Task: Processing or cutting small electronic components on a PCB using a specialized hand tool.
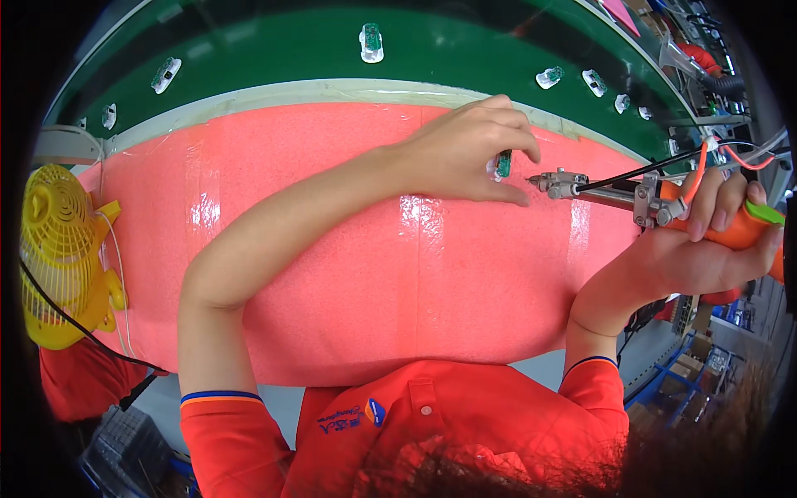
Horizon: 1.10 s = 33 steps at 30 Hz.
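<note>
My left hand (469, 149) is over the middle of a pink foam mat (349, 282), with thumb and forefinger curved and well apart. Within that curve is a small green circuit board in a white housing (502, 164). The hand partly covers it, and whether any finger touches it is hard to see. At the right, my right hand (706, 236) is wrapped round the orange handle of a soldering iron (610, 192). Clamps and a thin feed tube are fixed to its metal shaft. The iron's tip points left toward the small board, with a short gap between them.
Beyond the mat runs a green conveyor belt (282, 58) carrying several small boards in white housings, one of them a nearer board (372, 43). A yellow caged fan (62, 249) stands at the left. Cables and hoses crowd the right, above blue racks (677, 390).
</note>
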{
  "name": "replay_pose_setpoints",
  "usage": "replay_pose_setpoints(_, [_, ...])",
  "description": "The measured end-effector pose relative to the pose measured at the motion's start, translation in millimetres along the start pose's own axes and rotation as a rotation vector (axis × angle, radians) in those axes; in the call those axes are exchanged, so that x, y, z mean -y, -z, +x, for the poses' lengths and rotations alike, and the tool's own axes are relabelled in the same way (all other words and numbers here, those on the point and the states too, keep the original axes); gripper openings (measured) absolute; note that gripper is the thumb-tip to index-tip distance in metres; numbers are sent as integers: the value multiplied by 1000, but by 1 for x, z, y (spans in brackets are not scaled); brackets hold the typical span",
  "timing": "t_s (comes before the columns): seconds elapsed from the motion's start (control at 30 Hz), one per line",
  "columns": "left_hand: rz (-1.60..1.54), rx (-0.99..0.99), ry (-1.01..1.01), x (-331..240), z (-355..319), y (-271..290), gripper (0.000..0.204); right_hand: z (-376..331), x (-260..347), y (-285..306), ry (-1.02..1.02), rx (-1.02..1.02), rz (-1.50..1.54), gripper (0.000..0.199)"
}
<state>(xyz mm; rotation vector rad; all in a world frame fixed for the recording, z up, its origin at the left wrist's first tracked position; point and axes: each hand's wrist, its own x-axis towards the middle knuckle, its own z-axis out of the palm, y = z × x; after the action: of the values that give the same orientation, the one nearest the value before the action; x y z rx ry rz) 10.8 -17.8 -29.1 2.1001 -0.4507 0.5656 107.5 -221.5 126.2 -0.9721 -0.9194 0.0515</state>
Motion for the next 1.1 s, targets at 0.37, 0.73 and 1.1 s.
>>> replay_pose_setpoints(0.37, [-305,57,196,-4,1,-8,10,1,7,-2,33,-38,-39,49])
replay_pose_setpoints(0.73, [-324,102,175,-2,2,-8,9,-1,8,-9,38,-99,-51,52])
replay_pose_setpoints(1.1, [-344,84,161,-5,2,-6,9,-1,8,-15,42,-162,-23,52])
